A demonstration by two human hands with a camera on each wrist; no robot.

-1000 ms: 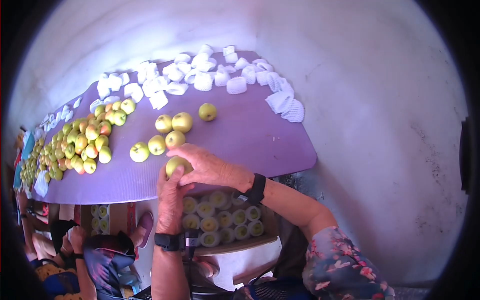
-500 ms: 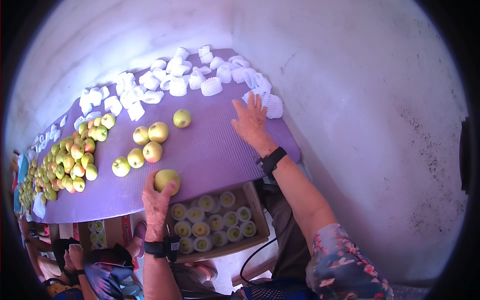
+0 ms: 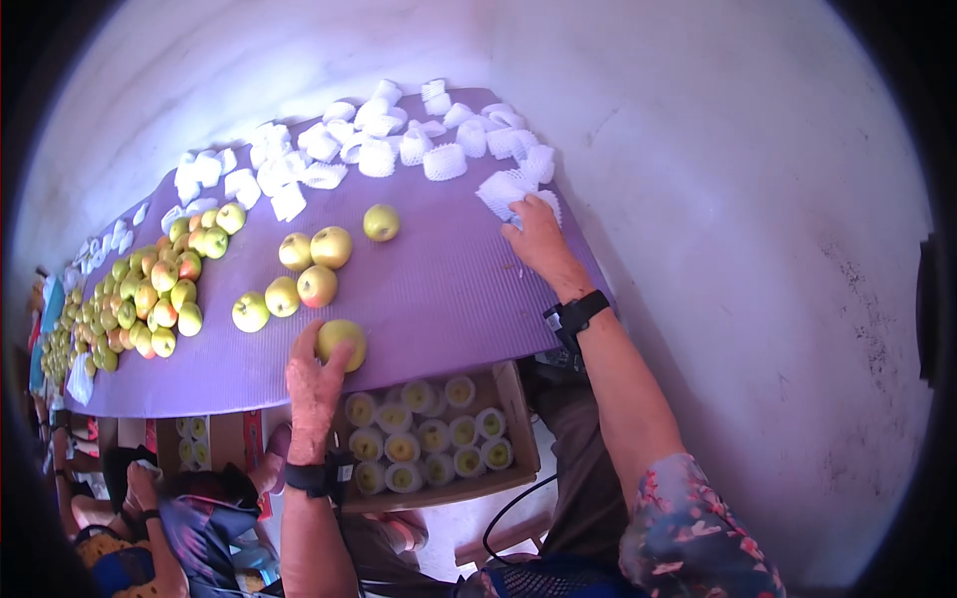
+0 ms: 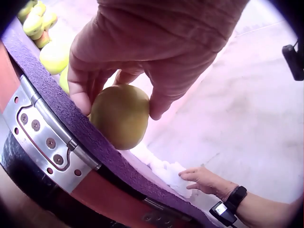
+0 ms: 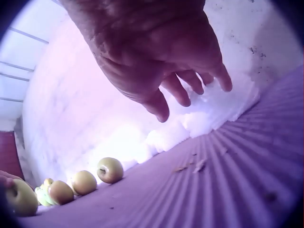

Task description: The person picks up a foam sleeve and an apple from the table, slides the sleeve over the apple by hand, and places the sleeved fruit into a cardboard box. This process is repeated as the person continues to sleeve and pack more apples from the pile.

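A yellow-green apple [image 3: 342,345] is gripped between the thumb and fingers of my left hand [image 3: 315,387] at the table's front edge. The left wrist view shows the same apple [image 4: 121,117] with fingertips on one side and the thumb on the other. At the table's right end, my right hand [image 3: 546,246] is over a white foam net sleeve [image 3: 505,189], fingertips right at it. In the right wrist view its fingers [image 5: 176,90] hang loosely bent and spread, with pale foam sleeves [image 5: 223,107] just behind them. Several loose apples [image 3: 317,286] lie beyond my left hand.
More foam sleeves [image 3: 377,157] line the back of the purple-covered table [image 3: 429,289]. A big heap of apples [image 3: 150,289] lies at left. Below the front edge stands a cardboard box [image 3: 518,439] of sleeved apples. Another person's hands [image 3: 142,485] show at lower left. A wall [image 3: 738,249] borders the right.
My right hand has left the apple and reached out right to the foam sleeves. My left hand still holds the apple, now alone, near the table edge.
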